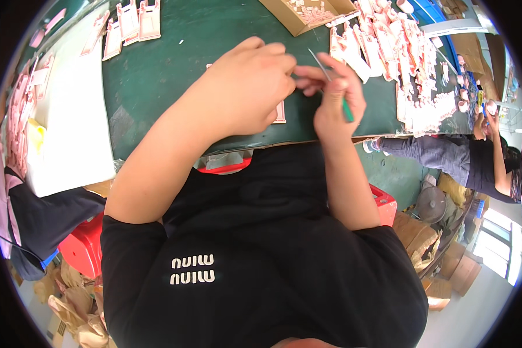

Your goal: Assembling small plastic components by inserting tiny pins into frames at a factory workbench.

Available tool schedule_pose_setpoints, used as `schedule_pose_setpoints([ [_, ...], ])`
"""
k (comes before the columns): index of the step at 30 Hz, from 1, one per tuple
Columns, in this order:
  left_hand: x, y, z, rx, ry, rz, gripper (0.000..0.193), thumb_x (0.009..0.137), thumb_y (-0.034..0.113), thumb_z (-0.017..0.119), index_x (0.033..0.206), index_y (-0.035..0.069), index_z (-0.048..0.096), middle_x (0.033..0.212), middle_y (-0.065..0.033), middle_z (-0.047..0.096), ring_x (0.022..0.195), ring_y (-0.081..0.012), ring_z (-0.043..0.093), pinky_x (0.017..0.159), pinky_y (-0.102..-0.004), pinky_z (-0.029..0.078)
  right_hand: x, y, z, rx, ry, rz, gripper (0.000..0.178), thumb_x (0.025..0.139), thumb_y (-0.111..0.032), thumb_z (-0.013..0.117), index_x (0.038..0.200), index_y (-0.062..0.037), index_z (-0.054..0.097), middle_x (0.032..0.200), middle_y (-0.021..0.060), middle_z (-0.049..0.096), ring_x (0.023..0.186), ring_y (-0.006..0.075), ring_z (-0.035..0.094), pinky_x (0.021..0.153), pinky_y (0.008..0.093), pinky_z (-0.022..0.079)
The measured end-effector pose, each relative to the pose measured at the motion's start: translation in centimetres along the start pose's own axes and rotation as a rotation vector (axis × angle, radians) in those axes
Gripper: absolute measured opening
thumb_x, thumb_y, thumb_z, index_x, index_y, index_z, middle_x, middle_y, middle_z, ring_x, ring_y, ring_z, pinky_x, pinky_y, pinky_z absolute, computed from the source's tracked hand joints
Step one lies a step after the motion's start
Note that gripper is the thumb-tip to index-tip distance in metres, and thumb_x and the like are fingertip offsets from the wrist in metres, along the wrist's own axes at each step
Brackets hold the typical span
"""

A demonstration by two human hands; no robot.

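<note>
My left hand [261, 81] is over the table, its fingers curled with the back of the hand toward me; whatever they grip is hidden. Beneath it a pale pink moulded tray-like piece [280, 113] lies on the green tabletop, mostly covered by the hand. Just to the right, my right hand [342, 95] is closed round a slim tool with a green handle [347, 110]. Its thin metal shaft points up and left, and the exact kind of tool is unclear. The right fingertips are slightly blurred, close to the left hand.
At the far right is a large heap of pink pieces [383, 43], beside a cardboard box [296, 20] of small parts. Several pink pieces [130, 26] stand in a row at far left, near a white sheet [75, 110]. Another person [475, 156] works at the right.
</note>
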State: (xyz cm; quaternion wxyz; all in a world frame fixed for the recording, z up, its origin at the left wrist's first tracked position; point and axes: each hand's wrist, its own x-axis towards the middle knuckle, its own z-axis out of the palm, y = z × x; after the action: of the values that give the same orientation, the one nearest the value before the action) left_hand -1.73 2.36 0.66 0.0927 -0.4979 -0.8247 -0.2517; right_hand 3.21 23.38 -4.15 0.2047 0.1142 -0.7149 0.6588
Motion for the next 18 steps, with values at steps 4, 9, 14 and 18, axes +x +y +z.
schedule_pose_setpoints([
  [4, -0.8, 1.0, 0.1, 0.150, -0.076, -0.064, 0.010, 0.077, 0.005, 0.077, 0.085, 0.000, 0.076, 0.098, -0.0117, 0.073, 0.108, -0.0340, 0.071, 0.109, -0.0461, 0.057, 1.7, 0.3, -0.1, -0.467, -0.229, -0.331, 0.003, 0.094, -0.005, 0.076, 0.097, -0.0059, 0.078, 0.112, 0.0118, 0.084, 0.111, 0.0342, 0.071, 0.099, 0.0442, 0.058],
  [9, -0.7, 2.0, -0.2, 0.142, -0.104, -0.017, 0.018, 0.082, 0.012, 0.081, 0.091, -0.003, 0.077, 0.098, -0.0134, 0.075, 0.102, -0.0348, 0.076, 0.105, -0.0464, 0.061, 0.9, -0.7, 0.1, -0.354, -0.371, -0.115, 0.028, 0.069, -0.001, 0.068, 0.096, -0.0056, 0.067, 0.119, 0.0138, 0.080, 0.121, 0.0397, 0.064, 0.106, 0.0491, 0.055],
  [14, -0.4, 4.2, -0.7, 0.280, -0.240, -0.172, 0.024, 0.086, 0.018, 0.083, 0.096, -0.002, 0.074, 0.094, -0.0127, 0.074, 0.089, -0.0337, 0.077, 0.077, -0.0446, 0.064, 0.7, -0.5, -0.3, -0.372, -0.370, -0.131, 0.029, 0.067, 0.002, 0.067, 0.096, -0.0037, 0.064, 0.118, 0.0100, 0.081, 0.119, 0.0371, 0.065, 0.105, 0.0514, 0.054],
  [18, -0.1, 4.0, -0.4, 0.345, -0.261, -0.120, 0.025, 0.087, 0.023, 0.082, 0.091, 0.000, 0.074, 0.093, -0.0113, 0.074, 0.085, -0.0326, 0.077, 0.076, -0.0427, 0.064, 0.5, -0.3, -0.3, -0.323, -0.324, -0.175, 0.025, 0.070, 0.003, 0.070, 0.094, -0.0033, 0.065, 0.115, 0.0097, 0.082, 0.114, 0.0359, 0.067, 0.101, 0.0497, 0.056],
])
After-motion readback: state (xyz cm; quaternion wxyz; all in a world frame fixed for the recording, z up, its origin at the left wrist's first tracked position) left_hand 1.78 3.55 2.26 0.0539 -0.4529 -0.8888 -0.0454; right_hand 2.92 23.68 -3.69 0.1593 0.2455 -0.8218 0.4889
